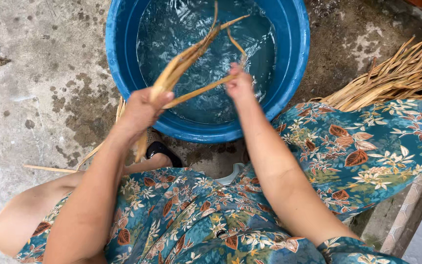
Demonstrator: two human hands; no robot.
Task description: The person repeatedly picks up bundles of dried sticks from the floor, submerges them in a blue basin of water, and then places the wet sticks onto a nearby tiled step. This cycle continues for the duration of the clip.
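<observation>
My left hand (140, 111) is closed around a bundle of dried tan leaf strips (181, 63), held over the near rim of a blue plastic basin (123, 58) full of rippling water. The strips fan out above the water toward the far side. My right hand (240, 83) pinches one strip (206, 88) that runs from the bundle, just above the water near the basin's middle. Both forearms reach forward over my lap in a blue leaf-patterned dress.
A pile of the same dried strips (401, 73) lies on the ground at the right, beside my knee. A few loose strips (50, 169) lie on the stained concrete floor at the left. A black sandal (162, 149) sits below the basin.
</observation>
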